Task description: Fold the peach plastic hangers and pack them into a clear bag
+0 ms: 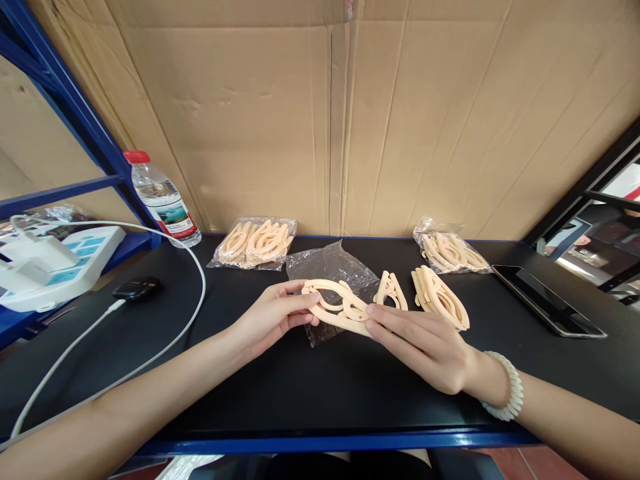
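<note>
Both my hands hold one cream plastic folding hanger piece (pixel 336 307) just above the black tabletop (pixel 300 393). My left hand (pixel 273 319) pinches its left end and my right hand (pixel 425 343), with a white bead bracelet on the wrist, grips its right end. Under the piece lies an open clear plastic bag (pixel 333 267). To the right rest a single loose cream piece (pixel 391 291) and a small stack of the same pieces (pixel 440 298).
Two sealed bags of cream pieces lie at the back: one on the left (pixel 255 243), one on the right (pixel 450 252). A water bottle (pixel 161 200), a white power strip (pixel 55 267) with cable, a black device (pixel 136 288) and a tablet (pixel 547 300) surround the work area. Cardboard walls the back.
</note>
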Demonstrator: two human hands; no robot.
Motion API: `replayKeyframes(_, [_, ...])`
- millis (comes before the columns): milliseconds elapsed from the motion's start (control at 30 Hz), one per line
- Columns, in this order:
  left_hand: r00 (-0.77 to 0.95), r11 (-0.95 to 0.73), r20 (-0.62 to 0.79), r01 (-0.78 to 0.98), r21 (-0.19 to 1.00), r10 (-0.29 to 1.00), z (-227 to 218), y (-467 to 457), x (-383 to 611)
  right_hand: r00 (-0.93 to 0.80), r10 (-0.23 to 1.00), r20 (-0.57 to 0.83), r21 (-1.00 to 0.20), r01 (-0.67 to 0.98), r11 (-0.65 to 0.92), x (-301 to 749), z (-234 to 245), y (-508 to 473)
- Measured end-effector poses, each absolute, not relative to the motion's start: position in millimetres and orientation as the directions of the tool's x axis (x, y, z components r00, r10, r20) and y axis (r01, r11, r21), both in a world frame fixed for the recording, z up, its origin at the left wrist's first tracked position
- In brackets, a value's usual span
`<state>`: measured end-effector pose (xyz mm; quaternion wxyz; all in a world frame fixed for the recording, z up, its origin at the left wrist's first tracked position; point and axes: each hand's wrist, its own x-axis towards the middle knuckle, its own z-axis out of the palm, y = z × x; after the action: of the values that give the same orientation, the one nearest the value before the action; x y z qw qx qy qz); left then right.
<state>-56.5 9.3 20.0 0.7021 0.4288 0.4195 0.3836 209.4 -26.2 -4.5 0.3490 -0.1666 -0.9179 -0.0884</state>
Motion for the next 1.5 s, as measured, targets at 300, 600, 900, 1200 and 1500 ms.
replayKeyframes(300, [0.398, 0.349, -0.291, -0.081, 0.934, 0.870, 18.0, 9.5, -54.3, -0.777, 0.246, 0.580, -0.081, 0.245, 0.966, 211.6, 2.9, -34.8])
replayKeyframes(600, [0.381, -0.567, 0.434, 0.668, 0.482, 0.817, 10.2, 14.6, -63.9, -0.795, 0.235, 0.559, 0.149, 0.376, 0.915, 216.4, -1.0, -54.2])
replayKeyframes(900, [0.576, -0.695, 0.511, 0.716, 0.061, 0.638, -10.4, 16.8, -56.2, -0.849, 0.164, 0.503, 0.375, 0.385, 0.843, 210.5, 5.9, -75.8])
replayKeyframes(1200, [0.420, -0.757, 0.748, 0.632, 0.165, 0.514, 0.8, 9.9, -50.5, -0.832, 0.055, 0.553, 0.581, 0.432, 0.690, 160.1, 11.3, -30.1])
replayKeyframes(1500, [0.365, -0.687, 0.618, 0.587, 0.428, 0.696, 0.7, 8.8, -57.4, -0.852, 0.216, 0.476, 0.501, 0.465, 0.730, 128.1, 0.5, 0.9])
